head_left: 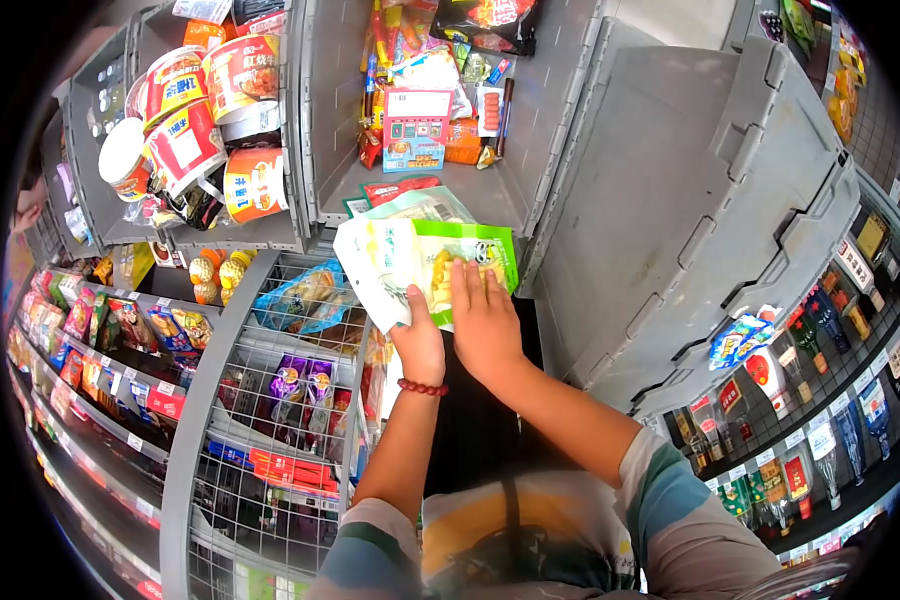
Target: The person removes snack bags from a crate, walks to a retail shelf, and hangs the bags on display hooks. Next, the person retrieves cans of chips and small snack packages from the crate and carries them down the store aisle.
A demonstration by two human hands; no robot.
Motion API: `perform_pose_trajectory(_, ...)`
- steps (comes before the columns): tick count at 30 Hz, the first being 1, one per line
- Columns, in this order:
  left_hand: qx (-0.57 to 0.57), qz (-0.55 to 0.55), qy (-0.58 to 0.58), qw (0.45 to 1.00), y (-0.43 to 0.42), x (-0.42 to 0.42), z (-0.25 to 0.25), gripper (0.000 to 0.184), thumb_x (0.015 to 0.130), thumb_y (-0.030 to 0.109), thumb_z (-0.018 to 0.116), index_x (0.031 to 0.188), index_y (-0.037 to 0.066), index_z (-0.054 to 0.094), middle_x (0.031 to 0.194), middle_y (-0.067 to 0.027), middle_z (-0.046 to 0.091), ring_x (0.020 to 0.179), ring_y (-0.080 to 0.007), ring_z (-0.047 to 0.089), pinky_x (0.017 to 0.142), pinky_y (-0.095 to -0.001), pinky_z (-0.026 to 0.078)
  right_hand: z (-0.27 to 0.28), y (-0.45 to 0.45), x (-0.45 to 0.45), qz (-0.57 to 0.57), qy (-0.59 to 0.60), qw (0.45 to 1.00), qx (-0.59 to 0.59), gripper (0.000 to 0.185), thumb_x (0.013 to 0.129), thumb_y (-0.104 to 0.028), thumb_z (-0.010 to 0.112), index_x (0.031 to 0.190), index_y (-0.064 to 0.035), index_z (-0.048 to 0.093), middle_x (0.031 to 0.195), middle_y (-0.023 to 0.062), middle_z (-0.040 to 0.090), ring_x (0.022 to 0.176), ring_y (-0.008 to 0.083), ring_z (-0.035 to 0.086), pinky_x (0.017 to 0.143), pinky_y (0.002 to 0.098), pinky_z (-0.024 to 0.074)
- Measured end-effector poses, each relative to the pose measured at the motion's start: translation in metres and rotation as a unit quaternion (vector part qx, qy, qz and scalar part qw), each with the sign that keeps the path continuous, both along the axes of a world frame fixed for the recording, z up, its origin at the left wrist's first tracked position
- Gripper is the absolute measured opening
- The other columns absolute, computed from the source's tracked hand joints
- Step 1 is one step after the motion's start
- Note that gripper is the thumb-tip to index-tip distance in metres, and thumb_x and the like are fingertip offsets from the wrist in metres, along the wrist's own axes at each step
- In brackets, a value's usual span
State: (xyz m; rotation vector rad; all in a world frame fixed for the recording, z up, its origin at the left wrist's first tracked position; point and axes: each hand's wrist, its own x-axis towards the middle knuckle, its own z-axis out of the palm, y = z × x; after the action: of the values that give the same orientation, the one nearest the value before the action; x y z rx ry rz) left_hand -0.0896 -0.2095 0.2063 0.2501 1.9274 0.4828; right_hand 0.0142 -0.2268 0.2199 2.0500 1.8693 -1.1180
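Note:
Before me is a small stack of snack packets, with a green and white snack bag [465, 250] on top. Its print shows yellow pieces and a panda-like figure. Under it a paler packet [432, 203] and a red-edged packet [398, 188] stick out at the far side. My left hand [418, 345], with a red bead bracelet at the wrist, grips the near left edge; its thumb lies on top and its other fingers are hidden. Flat across the bag's front rests my right hand [482, 318], fingers stretched out. The stack is at the near edge of an opened grey crate [340, 120].
Inside the crate are a pink and blue box [417, 130] and mixed snacks. A second grey crate [250, 238] at left holds several instant noodle cups [185, 148]. The large grey lid [660, 190] stands at right. Shelves of bottles [825, 450] and a wire rack [270, 400] flank me.

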Motion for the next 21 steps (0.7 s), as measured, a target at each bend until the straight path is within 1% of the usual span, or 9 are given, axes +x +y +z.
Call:
perform_pose_trajectory(2, 0.026, 0.010, -0.006, 1.000, -0.001, 0.000, -0.006, 0.052, 0.105, 0.022, 0.057, 0.144, -0.008, 0.042, 0.141, -0.0158, 0.055, 0.122, -0.0232, 0.056, 0.102, -0.0345, 0.045, -0.012, -0.006, -0.004, -0.022, -0.017, 0.999, 0.019, 0.059, 0.086, -0.010, 0.062, 0.141, 0.0078, 0.047, 0.125, 0.0280, 0.062, 0.108, 0.0394, 0.068, 0.088, 0.0438, 0.0574)
perform_pose_trajectory(3, 0.025, 0.010, -0.007, 1.000, 0.003, 0.002, -0.005, 0.052, 0.105, 0.022, 0.057, 0.144, -0.008, 0.042, 0.141, -0.0158, 0.055, 0.122, -0.0232, 0.056, 0.102, -0.0345, 0.045, -0.013, 0.000, -0.004, -0.022, -0.018, 0.999, 0.019, 0.059, 0.086, -0.010, 0.062, 0.141, 0.0078, 0.047, 0.125, 0.0280, 0.062, 0.108, 0.0394, 0.068, 0.088, 0.0438, 0.0574)
perform_pose_trajectory(5, 0.032, -0.066, 0.014, 0.997, 0.007, 0.007, -0.003, 0.052, 0.105, 0.020, 0.057, 0.146, -0.008, 0.039, 0.144, -0.0174, 0.052, 0.125, -0.0248, 0.054, 0.105, -0.0356, 0.043, -0.013, 0.009, -0.004, -0.026, -0.009, 0.990, -0.140, 0.045, 0.084, -0.009, 0.063, 0.125, 0.0093, 0.056, 0.101, 0.0192, 0.070, 0.087, 0.0308, 0.073, 0.067, 0.0405, 0.0601)
perform_pose_trajectory(6, 0.032, -0.090, 0.010, 0.995, 0.008, 0.005, -0.004, 0.053, 0.105, 0.019, 0.057, 0.146, -0.008, 0.038, 0.146, -0.0187, 0.049, 0.127, -0.0258, 0.052, 0.106, -0.0364, 0.042, -0.016, 0.008, -0.006, -0.027, -0.010, 0.989, -0.142, 0.045, 0.084, -0.009, 0.063, 0.125, 0.0093, 0.056, 0.101, 0.0192, 0.070, 0.087, 0.0308, 0.073, 0.067, 0.0405, 0.0601)
perform_pose_trajectory(8, 0.036, -0.091, 0.015, 0.995, 0.008, 0.007, -0.003, 0.050, 0.105, 0.020, 0.056, 0.143, -0.009, 0.041, 0.142, -0.0204, 0.052, 0.125, -0.0276, 0.054, 0.105, -0.0370, 0.042, -0.024, 0.007, -0.011, -0.048, -0.010, 0.990, -0.128, 0.027, 0.080, -0.008, 0.065, 0.104, 0.0032, 0.063, 0.080, 0.0139, 0.068, 0.065, 0.0299, 0.071, 0.056, 0.0411, 0.0582)
perform_pose_trajectory(9, 0.040, -0.091, 0.022, 0.995, 0.010, 0.008, -0.003, 0.048, 0.105, 0.021, 0.055, 0.140, -0.011, 0.044, 0.139, -0.0221, 0.056, 0.123, -0.0295, 0.056, 0.104, -0.0376, 0.042, -0.028, 0.010, -0.012, -0.051, -0.012, 0.990, -0.129, 0.027, 0.080, -0.008, 0.065, 0.104, 0.0032, 0.063, 0.080, 0.0139, 0.068, 0.065, 0.0299, 0.071, 0.056, 0.0411, 0.0582)
perform_pose_trajectory(11, 0.047, -0.102, 0.027, 0.993, 0.003, 0.003, -0.011, 0.049, 0.105, 0.020, 0.055, 0.141, -0.011, 0.043, 0.139, -0.0221, 0.055, 0.123, -0.0298, 0.056, 0.104, -0.0378, 0.042, -0.035, 0.014, -0.015, 0.042, -0.038, 0.988, -0.142, 0.013, 0.080, -0.012, 0.065, 0.086, -0.0024, 0.071, 0.077, 0.0141, 0.070, 0.066, 0.0298, 0.072, 0.057, 0.0404, 0.0580)
perform_pose_trajectory(14, 0.043, -0.109, 0.019, 0.993, 0.009, -0.003, -0.009, 0.049, 0.105, 0.020, 0.055, 0.142, -0.010, 0.042, 0.140, -0.0210, 0.055, 0.125, -0.0288, 0.055, 0.105, -0.0373, 0.042, -0.036, 0.016, -0.018, 0.013, 0.036, 0.987, -0.158, 0.012, 0.079, -0.015, 0.066, 0.075, -0.0071, 0.073, 0.077, 0.0141, 0.072, 0.067, 0.0298, 0.073, 0.057, 0.0407, 0.0573)
perform_pose_trajectory(21, 0.016, -0.236, 0.032, 0.971, 0.032, -0.002, 0.022, 0.047, 0.104, 0.022, 0.057, 0.138, -0.010, 0.048, 0.133, -0.0214, 0.061, 0.119, -0.0295, 0.060, 0.101, -0.0376, 0.046, -0.001, 0.014, -0.009, -0.030, 0.076, 0.979, -0.186, 0.016, 0.081, -0.018, 0.062, 0.075, -0.0072, 0.072, 0.072, 0.0159, 0.071, 0.065, 0.0319, 0.072, 0.056, 0.0448, 0.0566)
